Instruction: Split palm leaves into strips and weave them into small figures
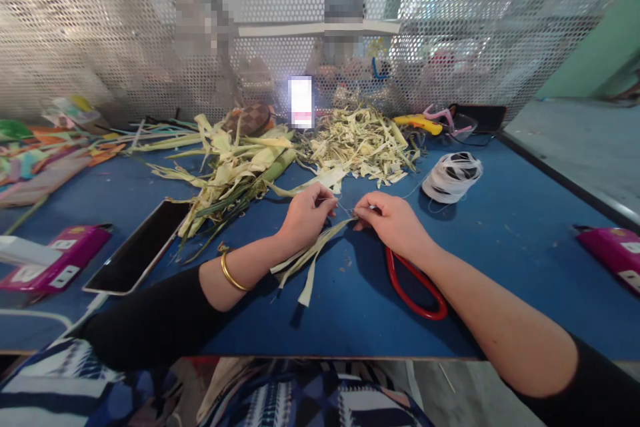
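Note:
My left hand (307,215) is closed in a pinch on a thin thread (344,207), close to the middle of the table. Just right of it, the fingertips of my right hand (387,217) pinch the gathered ends of several pale corn husk strips (313,257), whose loose ends fan out toward the table's near edge. Thread also runs from the right hand toward a white spool (453,177). Below my right hand shows a red looped handle (417,290), apparently of scissors; its other part is hidden, and I cannot tell whether the hand holds it.
Whole corn husks (235,170) and a heap of shredded husk (365,143) lie beyond my hands on the blue table (350,327). A dark phone (140,247) and magenta box (75,253) are left. Behind stand a lit screen (301,101) and perforated metal panel (280,0).

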{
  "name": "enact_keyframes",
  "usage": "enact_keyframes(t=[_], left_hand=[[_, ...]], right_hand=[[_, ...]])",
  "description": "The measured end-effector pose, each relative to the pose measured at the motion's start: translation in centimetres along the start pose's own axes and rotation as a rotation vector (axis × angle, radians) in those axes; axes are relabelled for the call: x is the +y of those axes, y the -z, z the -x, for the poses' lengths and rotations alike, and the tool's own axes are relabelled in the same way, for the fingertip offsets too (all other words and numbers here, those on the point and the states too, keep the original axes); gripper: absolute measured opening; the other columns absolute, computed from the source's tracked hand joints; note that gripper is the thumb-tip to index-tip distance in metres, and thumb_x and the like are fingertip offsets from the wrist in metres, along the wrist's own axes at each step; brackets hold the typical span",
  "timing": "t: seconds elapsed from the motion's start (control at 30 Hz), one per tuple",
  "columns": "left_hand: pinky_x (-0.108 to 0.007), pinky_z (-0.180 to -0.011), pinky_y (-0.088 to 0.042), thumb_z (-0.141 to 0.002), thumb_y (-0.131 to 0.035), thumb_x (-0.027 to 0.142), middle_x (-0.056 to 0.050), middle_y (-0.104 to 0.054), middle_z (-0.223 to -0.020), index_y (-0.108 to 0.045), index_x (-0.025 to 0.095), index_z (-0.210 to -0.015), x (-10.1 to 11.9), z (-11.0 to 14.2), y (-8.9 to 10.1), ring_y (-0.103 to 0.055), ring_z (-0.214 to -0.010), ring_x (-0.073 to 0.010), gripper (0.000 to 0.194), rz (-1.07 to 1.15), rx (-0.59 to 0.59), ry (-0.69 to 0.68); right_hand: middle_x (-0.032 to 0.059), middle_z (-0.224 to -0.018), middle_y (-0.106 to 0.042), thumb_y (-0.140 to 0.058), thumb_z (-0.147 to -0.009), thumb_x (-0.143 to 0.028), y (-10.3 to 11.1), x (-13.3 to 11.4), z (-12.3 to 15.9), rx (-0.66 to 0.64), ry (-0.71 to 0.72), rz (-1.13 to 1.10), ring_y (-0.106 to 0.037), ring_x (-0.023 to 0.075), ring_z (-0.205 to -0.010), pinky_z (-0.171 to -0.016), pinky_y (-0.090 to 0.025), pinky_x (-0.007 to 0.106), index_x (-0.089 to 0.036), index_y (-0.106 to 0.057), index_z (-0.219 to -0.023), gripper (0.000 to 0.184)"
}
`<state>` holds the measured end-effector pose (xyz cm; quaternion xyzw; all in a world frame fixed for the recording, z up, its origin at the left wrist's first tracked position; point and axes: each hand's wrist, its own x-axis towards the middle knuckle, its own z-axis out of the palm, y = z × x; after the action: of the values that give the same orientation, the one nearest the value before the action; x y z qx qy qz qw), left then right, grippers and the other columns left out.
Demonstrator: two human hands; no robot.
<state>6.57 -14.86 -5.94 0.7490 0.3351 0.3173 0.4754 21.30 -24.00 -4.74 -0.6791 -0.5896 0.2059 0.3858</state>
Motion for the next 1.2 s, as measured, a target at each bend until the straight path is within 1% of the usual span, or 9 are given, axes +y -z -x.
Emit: enact_keyframes(t=[0.2, 0.3, 0.43, 0.57, 0.67, 0.8, 0.9, 1.0, 1.2], left_hand=[[-0.018, -0.042, -0.034, -0.079, -0.054, 0.015, 0.003, -0.055, -0.052, -0.057, 0.015, -0.072, -0.1, -0.4, -0.2, -0.043, -0.043, -0.0059, 0.008, 0.107, 0.032, 0.203], [-0.018, -0.039, -0.027, -0.08, -0.053, 0.015, 0.003, -0.053, -0.051, -0.055, 0.015, -0.07, 0.1, -0.4, -0.1, -0.038, -0.04, -0.0044, 0.009, 0.196, 0.062, 0.231], [-0.017, -0.036, -0.021, -0.082, -0.05, 0.013, -0.003, -0.063, -0.075, -0.042, 0.017, -0.07, 0.5, -0.6, 0.2, -0.035, -0.041, -0.002, 0.015, 0.482, 0.087, 0.288], [-0.015, -0.038, -0.029, -0.083, -0.046, 0.013, -0.001, -0.057, -0.072, -0.039, 0.018, -0.07, 0.6, -0.7, 0.4, -0.039, -0.044, -0.0024, 0.016, 0.609, 0.024, 0.331], [-0.017, -0.043, -0.038, -0.082, -0.046, 0.012, 0.004, -0.047, -0.058, -0.042, 0.018, -0.07, 0.4, -0.6, 0.1, -0.043, -0.044, -0.0042, 0.014, 0.561, 0.011, 0.335], [-0.017, -0.044, -0.037, -0.081, -0.045, 0.008, 0.006, -0.048, -0.053, -0.044, 0.017, -0.07, 0.4, -0.4, -0.4, -0.044, -0.042, -0.0046, 0.015, 0.458, -0.026, 0.304], [-0.017, -0.044, -0.036, -0.081, -0.044, 0.006, 0.007, -0.048, -0.051, -0.042, 0.018, -0.07, 0.8, -0.2, -0.5, -0.044, -0.042, -0.0047, 0.017, 0.379, -0.069, 0.248], [-0.017, -0.045, -0.036, -0.083, -0.045, 0.009, 0.008, -0.047, -0.05, -0.041, 0.018, -0.071, 0.9, -0.1, -0.5, -0.044, -0.043, -0.0051, 0.016, 0.315, -0.12, 0.178], [-0.018, -0.043, -0.037, -0.084, -0.045, 0.014, 0.007, -0.048, -0.053, -0.042, 0.019, -0.072, 0.2, -0.2, -0.2, -0.045, -0.04, -0.0054, 0.013, 0.114, -0.206, 0.007]], right_hand=[[0.0041, -0.09, -0.061, -0.054, -0.081, -0.021, 0.2, 0.3, 0.1, 0.09, 0.11, -0.01, -0.056, 0.0116, -0.06, -0.061, -0.046, 0.027, -0.02, -0.057, -0.065, 0.017], [0.0041, -0.087, -0.059, -0.053, -0.081, -0.022, 0.3, 0.2, 0.2, 0.074, 0.122, 0.009, -0.053, 0.0118, -0.059, -0.058, -0.044, 0.027, -0.02, -0.055, -0.064, 0.017], [0.0019, -0.077, -0.056, -0.052, -0.079, -0.019, 0.4, 0.5, 0.0, 0.005, 0.096, 0.047, -0.053, 0.0117, -0.059, -0.059, -0.044, 0.027, -0.02, -0.054, -0.06, 0.019], [-0.0003, -0.069, -0.056, -0.053, -0.076, -0.018, 0.3, 1.0, -0.2, -0.078, 0.058, 0.018, -0.055, 0.0111, -0.055, -0.059, -0.044, 0.027, -0.02, -0.056, -0.058, 0.018], [0.0013, -0.073, -0.061, -0.054, -0.077, -0.022, 0.4, 0.7, -0.3, -0.084, 0.068, -0.08, -0.058, 0.0138, -0.065, -0.066, -0.045, 0.028, -0.02, -0.058, -0.061, 0.017], [0.0061, -0.09, -0.066, -0.054, -0.081, -0.029, 0.5, -0.6, 0.1, -0.066, 0.107, -0.289, -0.061, 0.0181, -0.09, -0.08, -0.045, 0.03, -0.019, -0.061, -0.064, 0.021], [0.0073, -0.098, -0.068, -0.053, -0.083, -0.035, 0.2, -1.0, 0.3, -0.139, 0.062, -0.501, -0.063, 0.0164, -0.082, -0.079, -0.047, 0.031, -0.018, -0.061, -0.067, 0.024], [0.0055, -0.09, -0.068, -0.055, -0.083, -0.039, -0.2, -0.8, 0.3, -0.218, 0.01, -0.663, -0.064, 0.0151, -0.073, -0.075, -0.048, 0.031, -0.018, -0.059, -0.07, 0.025], [-0.0017, -0.059, -0.057, -0.054, -0.081, -0.037, -0.2, -0.5, 0.0, -0.125, 0.006, -0.541, -0.056, 0.0123, -0.058, -0.064, -0.046, 0.027, -0.019, -0.052, -0.061, 0.027]])
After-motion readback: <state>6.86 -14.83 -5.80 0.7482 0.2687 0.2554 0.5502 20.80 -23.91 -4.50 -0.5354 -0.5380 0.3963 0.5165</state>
